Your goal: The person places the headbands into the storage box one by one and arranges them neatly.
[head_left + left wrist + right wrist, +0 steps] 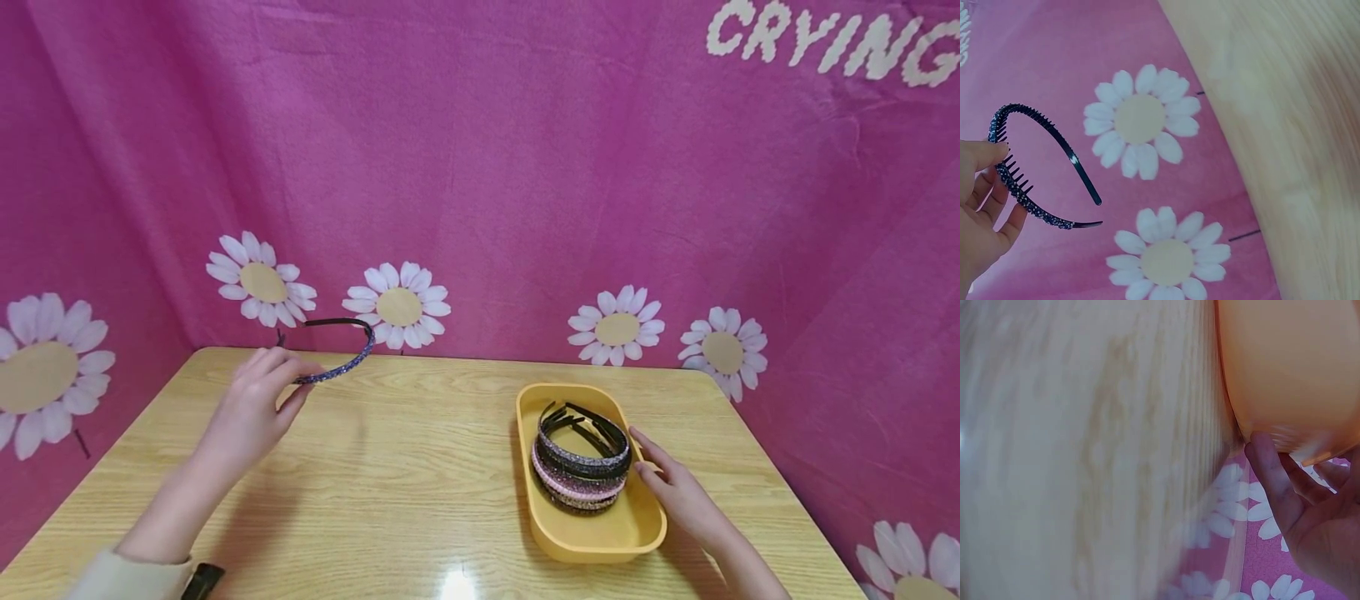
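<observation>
My left hand (258,396) pinches a glittery blue-purple headband (347,367) between thumb and fingers, raised above the back left of the table. In the left wrist view the headband (1038,211) shows dark comb teeth on its inner side and bare black ends that point right. A yellow plastic bin (592,552) stands right of the middle, with a stack of headbands (583,462) in black, pink and sparkly finishes inside. My right hand (686,496) rests at the bin's right side, its fingertips touching the wall, as the right wrist view also shows at close range.
The wooden table (420,467) reaches back to a magenta cloth backdrop (480,183) printed with white daisies and lettering. The cloth also rises along the left and right sides. A black strap (201,581) shows by the left sleeve.
</observation>
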### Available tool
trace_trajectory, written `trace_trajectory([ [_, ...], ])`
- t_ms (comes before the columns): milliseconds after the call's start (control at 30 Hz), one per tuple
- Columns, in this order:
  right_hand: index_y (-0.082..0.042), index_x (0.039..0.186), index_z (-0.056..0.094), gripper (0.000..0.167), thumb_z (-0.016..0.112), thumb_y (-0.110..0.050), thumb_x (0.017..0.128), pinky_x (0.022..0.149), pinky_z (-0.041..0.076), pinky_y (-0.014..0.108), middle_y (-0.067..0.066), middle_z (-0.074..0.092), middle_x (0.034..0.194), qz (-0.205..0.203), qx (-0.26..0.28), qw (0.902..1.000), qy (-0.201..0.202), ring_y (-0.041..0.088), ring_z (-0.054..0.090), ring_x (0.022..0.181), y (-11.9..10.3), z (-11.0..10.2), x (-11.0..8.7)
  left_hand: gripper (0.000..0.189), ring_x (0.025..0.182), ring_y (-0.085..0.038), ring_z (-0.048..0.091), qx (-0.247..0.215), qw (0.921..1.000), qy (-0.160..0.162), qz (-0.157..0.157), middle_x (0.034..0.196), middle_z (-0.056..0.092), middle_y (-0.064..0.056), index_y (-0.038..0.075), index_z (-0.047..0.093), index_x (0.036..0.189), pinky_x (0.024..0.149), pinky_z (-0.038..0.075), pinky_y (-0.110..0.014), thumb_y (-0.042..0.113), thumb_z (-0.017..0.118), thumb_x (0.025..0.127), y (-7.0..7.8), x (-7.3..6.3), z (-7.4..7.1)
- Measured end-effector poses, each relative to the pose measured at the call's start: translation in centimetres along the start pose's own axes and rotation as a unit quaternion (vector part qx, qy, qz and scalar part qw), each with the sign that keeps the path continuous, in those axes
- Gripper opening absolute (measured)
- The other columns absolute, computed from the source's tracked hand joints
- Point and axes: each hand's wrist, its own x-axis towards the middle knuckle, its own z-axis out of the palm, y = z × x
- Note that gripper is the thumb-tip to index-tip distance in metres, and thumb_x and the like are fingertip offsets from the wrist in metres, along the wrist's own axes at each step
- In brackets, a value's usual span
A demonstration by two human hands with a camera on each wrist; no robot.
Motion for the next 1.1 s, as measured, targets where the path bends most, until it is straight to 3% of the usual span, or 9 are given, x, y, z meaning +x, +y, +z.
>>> trace_trajectory([
  [333,-0.002,0.144,0.034,0.05,0.048,-0.016,0.099,0.086,0.045,0.021,0.033,0.043,0.134,-0.006,0.0,1.0,0.001,0.04,0.054,0.114,0.2,0.0,0.0,0.041,0.08,-0.022,0.052,-0.009,0.9984,0.038,0.041,0.09,0.062,-0.008,0.006,0.069,0.095,0.069,0.042,-0.036,-0.013,0.08,0.061,2.1,1.4,0.7],
  [633,-0.002,0.144,0.034,0.05,0.047,-0.018,0.099,0.091,0.048,0.039,0.034,0.042,0.135,-0.016,-0.005,0.9998,0.005,0.044,0.05,0.116,0.1,0.1,-0.1,0.033,0.082,-0.023,0.051,-0.063,0.9956,0.043,0.054,0.091,0.061,-0.008,0.005,0.069,0.098,0.071,0.037,-0.034,-0.01,0.075,0.069,3.9,2.6,1.6],
  [867,-0.004,0.145,0.033,0.05,0.047,-0.019,0.099,0.087,0.046,0.022,0.034,0.042,0.135,-0.012,0.004,0.9999,0.0,0.042,0.051,0.115,0.2,0.1,0.0,0.029,0.081,-0.022,0.051,-0.09,0.9914,0.06,0.074,0.091,0.061,-0.007,0.006,0.069,0.098,0.07,0.036,-0.032,-0.008,0.073,0.073,5.2,3.7,2.5],
  [1100,-0.002,0.144,0.034,0.05,0.047,-0.019,0.099,0.085,0.047,0.023,0.034,0.044,0.132,-0.013,0.008,0.9999,0.0,0.041,0.054,0.112,0.1,0.1,0.0,0.025,0.085,-0.022,0.053,-0.113,0.9868,0.074,0.089,0.09,0.061,-0.006,0.007,0.069,0.097,0.07,0.038,-0.033,-0.005,0.072,0.075,6.2,4.8,3.6],
])
